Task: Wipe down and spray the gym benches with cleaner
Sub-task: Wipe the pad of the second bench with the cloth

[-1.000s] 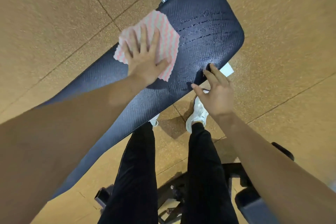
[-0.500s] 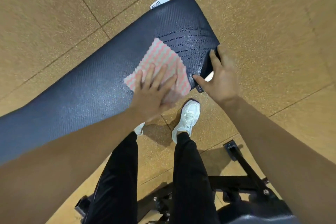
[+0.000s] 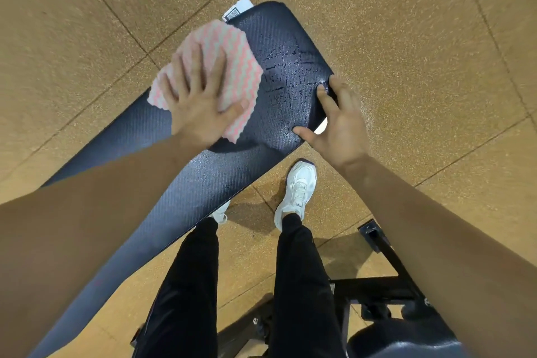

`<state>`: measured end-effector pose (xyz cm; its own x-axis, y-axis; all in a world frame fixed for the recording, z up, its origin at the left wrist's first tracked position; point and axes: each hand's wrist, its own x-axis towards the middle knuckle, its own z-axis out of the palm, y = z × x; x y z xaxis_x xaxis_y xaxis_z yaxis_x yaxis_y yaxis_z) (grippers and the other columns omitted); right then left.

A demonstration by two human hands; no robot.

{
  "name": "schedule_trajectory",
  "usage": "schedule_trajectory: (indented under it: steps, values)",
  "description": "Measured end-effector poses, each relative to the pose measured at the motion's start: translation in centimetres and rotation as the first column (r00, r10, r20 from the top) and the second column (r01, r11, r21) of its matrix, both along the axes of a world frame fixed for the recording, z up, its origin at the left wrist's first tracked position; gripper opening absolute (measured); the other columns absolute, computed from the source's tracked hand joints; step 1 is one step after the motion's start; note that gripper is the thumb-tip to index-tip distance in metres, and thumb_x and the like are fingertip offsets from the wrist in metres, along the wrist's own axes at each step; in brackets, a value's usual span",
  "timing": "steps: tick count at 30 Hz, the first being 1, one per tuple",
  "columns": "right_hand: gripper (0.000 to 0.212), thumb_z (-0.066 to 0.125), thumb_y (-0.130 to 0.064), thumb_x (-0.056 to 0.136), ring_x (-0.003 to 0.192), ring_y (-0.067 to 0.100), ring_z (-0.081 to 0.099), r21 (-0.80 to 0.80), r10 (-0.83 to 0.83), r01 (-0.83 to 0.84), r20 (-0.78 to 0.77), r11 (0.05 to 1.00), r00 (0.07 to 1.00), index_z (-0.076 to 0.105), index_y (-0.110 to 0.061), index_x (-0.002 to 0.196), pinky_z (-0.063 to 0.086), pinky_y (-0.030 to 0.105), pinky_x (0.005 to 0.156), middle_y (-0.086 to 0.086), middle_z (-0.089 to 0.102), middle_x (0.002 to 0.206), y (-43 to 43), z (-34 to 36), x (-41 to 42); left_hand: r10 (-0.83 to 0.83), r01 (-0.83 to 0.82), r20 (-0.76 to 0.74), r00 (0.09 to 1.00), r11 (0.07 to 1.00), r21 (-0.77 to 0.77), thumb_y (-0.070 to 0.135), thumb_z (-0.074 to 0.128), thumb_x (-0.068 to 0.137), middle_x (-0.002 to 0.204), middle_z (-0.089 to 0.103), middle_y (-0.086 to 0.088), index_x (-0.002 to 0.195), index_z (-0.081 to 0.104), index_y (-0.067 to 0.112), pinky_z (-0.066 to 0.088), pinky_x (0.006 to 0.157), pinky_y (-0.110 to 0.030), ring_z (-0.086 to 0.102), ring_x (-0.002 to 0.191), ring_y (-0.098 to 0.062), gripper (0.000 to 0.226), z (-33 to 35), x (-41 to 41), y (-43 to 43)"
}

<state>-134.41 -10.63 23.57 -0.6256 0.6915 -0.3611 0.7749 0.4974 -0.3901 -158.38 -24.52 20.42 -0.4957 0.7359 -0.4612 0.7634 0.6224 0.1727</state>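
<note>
A dark navy padded bench (image 3: 203, 171) runs from the lower left to the upper middle of the head view. Wet streaks show on its far end. A pink-and-white zigzag cloth (image 3: 235, 70) lies flat on the pad near its far left edge. My left hand (image 3: 200, 104) presses on the cloth with the fingers spread and straight. My right hand (image 3: 340, 122) holds the bench's right edge near the end, thumb on top of the pad and fingers curled over the side. No spray bottle is in view.
The floor is tan speckled rubber tile with seams. My legs in black trousers and white shoes (image 3: 299, 189) stand beside the bench. A black metal frame (image 3: 380, 285) and another dark pad (image 3: 406, 340) sit at the lower right. A white label (image 3: 236, 9) pokes out under the bench's far end.
My left hand has slid the cloth from the bench's near right side to the far left edge. My right hand stays on the bench's right edge.
</note>
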Motion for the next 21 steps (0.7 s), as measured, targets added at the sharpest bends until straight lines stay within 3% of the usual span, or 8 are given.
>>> schedule_trajectory:
  steps: [5, 8, 11, 15, 18, 21]
  values:
    - [0.094, 0.079, -0.056, 0.077, 0.148, 0.033, 0.03, 0.004, -0.007, 0.007, -0.005, 1.0, 1.0, 0.048, -0.002, 0.148, 0.031, 0.045, 0.122, 0.016, 0.038, 0.157, 0.4, -0.1, 0.1, -0.15, 0.156, 0.071, 0.986, 0.984, -0.082, 0.087, 0.027, 0.09, 0.172, -0.022, -0.005, 0.163, -0.012, 0.043, -0.008, 0.121, -0.072, -0.022, 0.156, -0.043, 0.094, 0.7, 5.0, -4.4]
    - [0.094, 0.081, -0.056, 0.076, 0.148, 0.032, 0.031, 0.006, -0.014, 0.015, -0.021, 1.0, 1.0, 0.05, -0.002, 0.146, 0.034, 0.046, 0.12, 0.016, 0.041, 0.155, 0.4, -0.1, -0.1, -0.263, 0.266, 0.051, 0.964, 0.961, -0.075, 0.082, 0.034, 0.094, 0.173, -0.016, -0.012, 0.165, -0.008, 0.036, 0.002, 0.119, -0.078, -0.02, 0.155, -0.047, 0.094, 0.7, 8.4, -8.7]
    - [0.093, 0.083, -0.054, 0.075, 0.147, 0.033, 0.033, -0.003, -0.029, 0.029, -0.043, 1.0, 0.999, 0.052, -0.001, 0.144, 0.037, 0.048, 0.118, 0.017, 0.042, 0.153, 0.4, -0.2, 0.0, -0.326, 0.327, 0.022, 0.945, 0.943, -0.062, 0.077, 0.026, 0.097, 0.17, -0.025, -0.012, 0.165, -0.01, 0.032, 0.003, 0.118, -0.078, -0.028, 0.153, -0.045, 0.089, 0.5, 10.0, -10.3]
    - [0.082, 0.087, -0.042, 0.075, 0.144, 0.032, 0.038, -0.087, -0.099, 0.089, -0.116, 0.992, 0.988, 0.057, -0.004, 0.141, 0.037, 0.049, 0.117, 0.014, 0.047, 0.151, 0.5, -0.8, 0.1, -0.404, 0.404, 0.029, 0.914, 0.915, 0.007, 0.079, 0.02, 0.097, 0.172, -0.014, -0.004, 0.164, 0.006, 0.039, 0.004, 0.118, -0.079, -0.007, 0.157, -0.047, 0.079, 0.3, 7.7, -5.9]
    - [0.063, 0.083, -0.028, 0.083, 0.141, 0.022, 0.043, -0.205, -0.202, 0.17, -0.147, 0.964, 0.968, 0.06, -0.011, 0.139, 0.036, 0.042, 0.119, 0.004, 0.049, 0.15, 1.3, -0.7, 0.3, -0.329, 0.329, 0.011, 0.944, 0.944, 0.021, 0.083, 0.03, 0.094, 0.174, -0.01, -0.004, 0.163, 0.002, 0.043, -0.009, 0.117, -0.075, -0.01, 0.157, -0.047, 0.085, -0.1, 4.0, 0.3]
    - [0.052, 0.079, -0.016, 0.086, 0.135, 0.014, 0.048, -0.282, -0.302, 0.244, -0.183, 0.928, 0.936, 0.063, -0.014, 0.135, 0.039, 0.037, 0.117, -0.003, 0.052, 0.146, 1.8, -0.3, 0.3, -0.195, 0.196, -0.015, 0.981, 0.981, 0.011, 0.083, 0.026, 0.093, 0.174, -0.012, -0.009, 0.163, -0.006, 0.043, -0.007, 0.119, -0.074, -0.012, 0.157, -0.046, 0.087, 0.0, 1.0, 6.4]
